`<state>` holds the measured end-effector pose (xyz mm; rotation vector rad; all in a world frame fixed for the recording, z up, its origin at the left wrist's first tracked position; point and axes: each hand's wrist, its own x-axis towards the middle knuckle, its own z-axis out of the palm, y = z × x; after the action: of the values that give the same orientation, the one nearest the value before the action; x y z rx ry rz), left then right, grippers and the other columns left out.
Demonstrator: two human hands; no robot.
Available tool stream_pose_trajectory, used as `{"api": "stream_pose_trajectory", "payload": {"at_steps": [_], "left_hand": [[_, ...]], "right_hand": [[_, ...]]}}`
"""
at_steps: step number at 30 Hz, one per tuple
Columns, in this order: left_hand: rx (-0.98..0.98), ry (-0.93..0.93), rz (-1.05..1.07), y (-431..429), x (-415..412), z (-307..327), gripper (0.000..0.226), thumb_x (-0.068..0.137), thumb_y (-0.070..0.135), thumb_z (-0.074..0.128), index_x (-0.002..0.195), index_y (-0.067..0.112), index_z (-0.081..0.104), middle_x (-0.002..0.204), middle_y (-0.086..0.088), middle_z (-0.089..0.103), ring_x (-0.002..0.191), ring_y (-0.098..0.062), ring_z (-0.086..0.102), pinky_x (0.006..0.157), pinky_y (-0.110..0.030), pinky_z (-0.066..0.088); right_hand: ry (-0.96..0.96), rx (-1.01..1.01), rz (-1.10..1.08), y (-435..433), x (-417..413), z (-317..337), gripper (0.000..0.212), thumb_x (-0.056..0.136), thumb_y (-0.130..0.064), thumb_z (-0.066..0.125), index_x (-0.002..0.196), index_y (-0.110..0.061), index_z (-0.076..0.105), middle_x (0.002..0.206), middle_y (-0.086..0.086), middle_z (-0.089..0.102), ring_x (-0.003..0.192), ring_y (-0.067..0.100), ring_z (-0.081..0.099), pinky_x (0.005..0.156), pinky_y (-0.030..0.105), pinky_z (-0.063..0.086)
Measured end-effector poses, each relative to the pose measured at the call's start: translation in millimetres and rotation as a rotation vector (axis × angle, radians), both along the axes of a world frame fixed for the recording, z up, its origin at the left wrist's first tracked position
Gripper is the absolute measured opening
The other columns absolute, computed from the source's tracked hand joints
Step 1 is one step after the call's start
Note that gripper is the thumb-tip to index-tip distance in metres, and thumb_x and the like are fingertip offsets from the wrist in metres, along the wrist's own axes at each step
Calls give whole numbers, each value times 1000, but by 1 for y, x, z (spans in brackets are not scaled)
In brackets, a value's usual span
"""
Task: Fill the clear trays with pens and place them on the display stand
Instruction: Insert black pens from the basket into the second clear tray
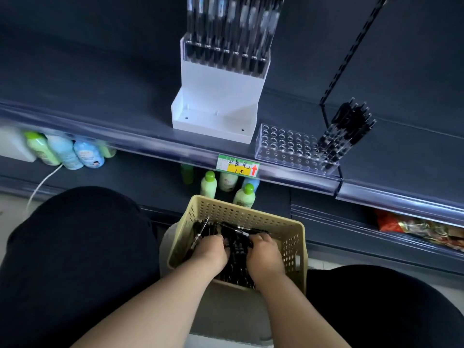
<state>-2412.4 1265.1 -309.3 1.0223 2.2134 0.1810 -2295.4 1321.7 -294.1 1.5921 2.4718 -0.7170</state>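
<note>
Digging in the basket (pixel 251 209), the left hand (pixel 209 251) and right hand (pixel 263 253) each curl round pens (pixel 236 247). The clear tray (pixel 283 144) on the dark shop shelf (pixel 100 109) holds pens only at its right end — most holes empty — and the stand (pixel 218 96) beside it has just its top tier filled.
</note>
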Motion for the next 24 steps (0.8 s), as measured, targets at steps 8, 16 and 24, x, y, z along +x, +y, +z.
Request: {"api": "stream_pose_trajectory", "payload": {"at_steps": [8,16,24], "left_hand": [[-142,56,39,23,7,-24,42,92,45,47,112,10,59,116,-11,62,106,-30,59,79,-32,46],[-179,115,6,22,11,-23,44,91,45,37,111,13,60,117,-10,62,108,-29,59,77,-31,44],[-137,-6,138,1,16,-10,44,92,43,35,113,11,57,120,-12,60,110,-30,57,83,-32,44]], "right_hand": [[-108,22,7,24,-13,-26,40,90,-10,45,130,-16,47,132,7,42,123,25,35,100,34,36],[-218,35,27,34,-18,-35,33,93,-19,48,125,-15,48,129,7,42,121,25,37,90,35,41],[-110,26,78,21,-10,-23,25,96,-18,41,120,-10,41,130,10,45,122,26,38,93,37,40]]}}
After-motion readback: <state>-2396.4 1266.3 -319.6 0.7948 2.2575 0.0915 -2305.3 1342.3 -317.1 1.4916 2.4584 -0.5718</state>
